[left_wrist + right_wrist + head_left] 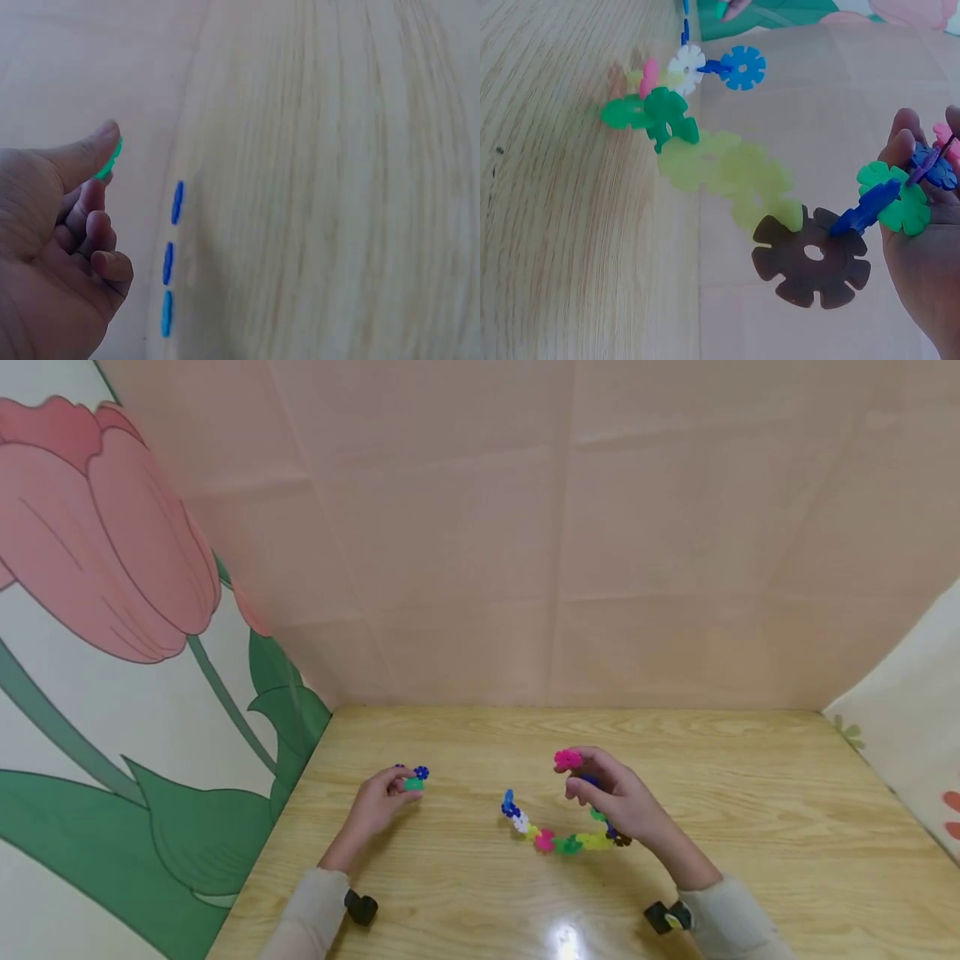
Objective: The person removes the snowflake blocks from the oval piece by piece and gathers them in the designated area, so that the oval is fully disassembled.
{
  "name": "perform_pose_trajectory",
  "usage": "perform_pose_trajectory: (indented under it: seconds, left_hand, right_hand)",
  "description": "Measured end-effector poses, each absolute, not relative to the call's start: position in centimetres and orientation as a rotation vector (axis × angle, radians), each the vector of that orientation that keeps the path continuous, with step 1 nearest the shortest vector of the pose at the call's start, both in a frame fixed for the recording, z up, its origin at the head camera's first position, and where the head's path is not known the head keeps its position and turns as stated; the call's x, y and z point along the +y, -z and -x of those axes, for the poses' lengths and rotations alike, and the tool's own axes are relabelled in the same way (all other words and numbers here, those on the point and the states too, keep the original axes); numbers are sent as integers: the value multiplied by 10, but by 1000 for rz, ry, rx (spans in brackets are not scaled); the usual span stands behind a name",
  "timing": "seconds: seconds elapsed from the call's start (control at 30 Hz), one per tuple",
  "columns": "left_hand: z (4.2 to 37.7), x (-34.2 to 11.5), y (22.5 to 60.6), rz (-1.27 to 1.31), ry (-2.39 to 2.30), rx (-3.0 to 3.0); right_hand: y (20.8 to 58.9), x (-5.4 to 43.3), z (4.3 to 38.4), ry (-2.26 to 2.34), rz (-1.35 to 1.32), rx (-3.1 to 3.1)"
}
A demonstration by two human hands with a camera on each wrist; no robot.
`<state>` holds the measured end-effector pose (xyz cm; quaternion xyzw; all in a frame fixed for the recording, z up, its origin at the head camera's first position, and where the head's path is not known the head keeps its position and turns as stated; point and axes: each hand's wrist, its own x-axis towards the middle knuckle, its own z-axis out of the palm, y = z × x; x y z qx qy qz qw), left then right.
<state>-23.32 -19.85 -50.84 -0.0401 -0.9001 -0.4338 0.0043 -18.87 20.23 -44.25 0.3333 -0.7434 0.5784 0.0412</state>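
Note:
My left hand (pixel 375 807) pinches a green notched plastic disc (pixel 413 784) between thumb and fingers. In the left wrist view the green disc (pixel 111 159) shows edge-on, partly covered by the thumb. My right hand (pixel 628 797) holds one end of a chain of interlocking flower-shaped discs (pixel 568 844), near a pink disc (pixel 567 759). From there the chain curves down and leftward to the table. In the right wrist view a large brown disc (pixel 784 259) sits mid-chain, between blue and yellow ones. The fingers partly hide the held end.
Loose blue discs (pixel 422 772) lie on the wooden table (pixel 465 893) just beyond my left hand. Left of the table stands a panel with a printed tulip (pixel 150 535). A pinkish cloth (pixel 450 568) hangs along the back edge.

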Motion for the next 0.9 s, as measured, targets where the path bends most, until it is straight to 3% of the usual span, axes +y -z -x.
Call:
perform_pose_trajectory:
  seconds: [0.9]
  left_hand:
    - [247,-211,524,-72,959,-2990]
  right_hand:
    - [442,200,188,-1800,-946,-2308]
